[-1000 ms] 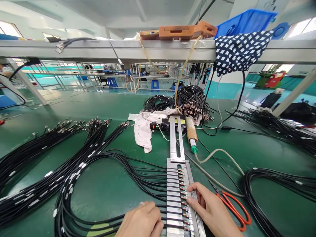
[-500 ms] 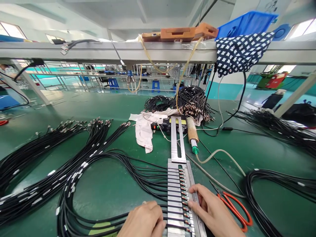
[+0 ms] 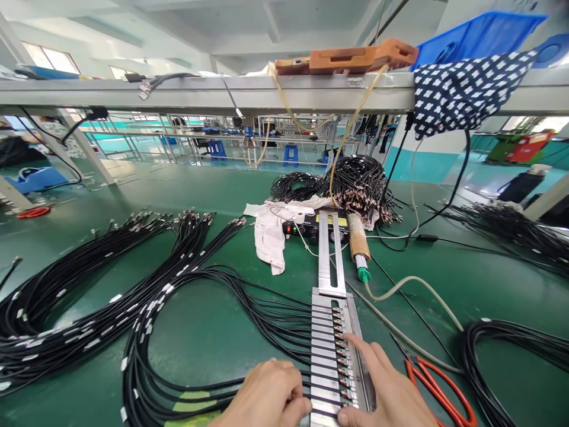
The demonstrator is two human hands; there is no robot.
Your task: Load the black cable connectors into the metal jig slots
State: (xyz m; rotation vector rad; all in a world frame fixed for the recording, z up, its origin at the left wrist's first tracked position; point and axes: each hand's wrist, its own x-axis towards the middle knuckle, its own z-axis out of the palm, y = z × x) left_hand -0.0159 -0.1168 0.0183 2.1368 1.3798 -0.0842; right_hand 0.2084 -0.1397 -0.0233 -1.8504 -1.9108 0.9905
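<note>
A metal slotted fixture (image 3: 322,339) lies on the green table before me. Several black cables (image 3: 262,323) run into its slots from the left, with small connectors (image 3: 341,352) lined up along the right side. My left hand (image 3: 269,394) is at the fixture's lower left edge, its fingers curled and thumb against index finger at a black cable; the pinch itself is partly hidden. Fingers apart, my right hand (image 3: 384,382) spans the connector row: the index fingertip touches near the middle connectors and the thumb rests near the lower end.
Red-handled pliers (image 3: 438,385) lie right of my right hand. Cable bundles (image 3: 102,320) spread on the left, and another cable coil (image 3: 478,356) lies right. Behind the fixture are a black control box (image 3: 306,228), a syringe (image 3: 361,261) with tubing, and a white cloth (image 3: 269,237).
My right thumb has moved down along the connector row, widening the gap from the index finger. My left hand stays by the cables. The whole view has shifted slightly.
</note>
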